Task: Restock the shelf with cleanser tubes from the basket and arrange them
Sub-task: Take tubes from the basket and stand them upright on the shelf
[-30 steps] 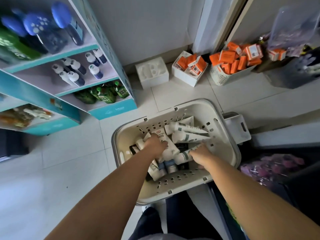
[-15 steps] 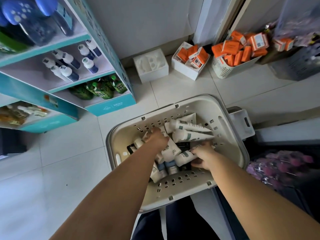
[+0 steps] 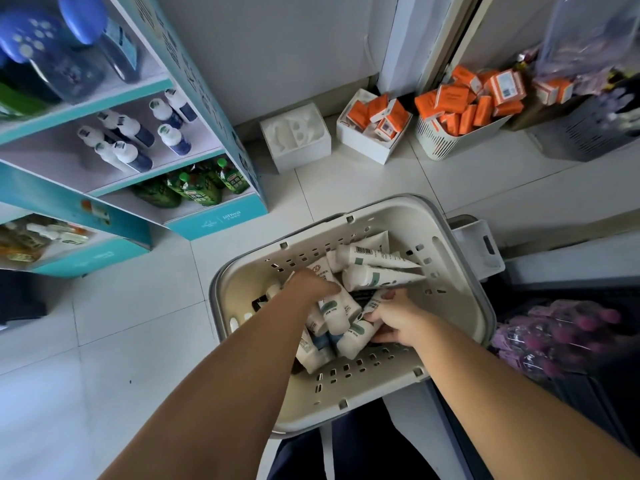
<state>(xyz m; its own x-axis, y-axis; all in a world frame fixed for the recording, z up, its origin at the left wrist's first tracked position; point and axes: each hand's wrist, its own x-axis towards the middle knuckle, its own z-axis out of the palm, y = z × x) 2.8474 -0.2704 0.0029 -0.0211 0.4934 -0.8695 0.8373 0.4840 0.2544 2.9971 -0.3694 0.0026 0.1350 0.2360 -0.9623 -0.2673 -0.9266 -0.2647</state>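
A cream perforated basket (image 3: 453, 271) sits on the floor in front of me, holding several white cleanser tubes (image 3: 377, 277) with teal marks. Both hands are down inside it. My left hand (image 3: 308, 285) is closed over a bunch of tubes (image 3: 334, 308) near the basket's middle. My right hand (image 3: 398, 318) grips a white tube (image 3: 356, 336) lying at the near side. The teal shelf unit (image 3: 214, 221) stands at the left, with white and blue bottles on its middle tier.
Green bottles fill the shelf's lower tier. A white foam box (image 3: 296, 136), a white box of orange cartons (image 3: 375, 126) and a white basket of orange cartons (image 3: 460, 112) line the far wall. A grey crate (image 3: 588, 133) stands far right. Purple wrapped items (image 3: 557, 336) lie right of the basket.
The view dipped and shifted slightly. My left hand stays on the tubes in the middle. My right hand has closed further around the near tube and pulled it a little toward me.
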